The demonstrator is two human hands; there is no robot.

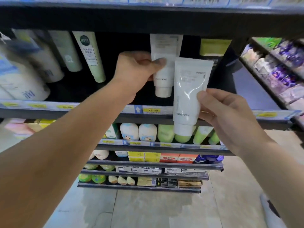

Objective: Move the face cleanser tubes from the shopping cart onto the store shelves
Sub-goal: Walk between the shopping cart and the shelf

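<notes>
- Left forearm (57, 153) crosses from the lower left corner of view, nearest the camera; right forearm (271, 162) enters from the lower right.
- Right hand (227, 112): thumb on the front and curled fingers behind pinch the lower right side of the near cleanser tube (189, 89).
- Near cleanser tube: white, marked "innisfree", cap down, slightly tilted, held in front of the shelf's front edge (98, 111) and overlapping its price strip.
- Left hand (136, 68): reaches into the shelf bay, thumb across the front and fingers curled round the far cleanser tube (164, 74).
- Far cleanser tube: same white type, cap down, inside the bay near the middle of the shelf, just behind and left of the near tube. Contact between cap and shelf board cannot be determined.
- Green-white tube (92, 58) leans further left on the same shelf.
- White bottles (138, 131) stand on the tier below.
</notes>
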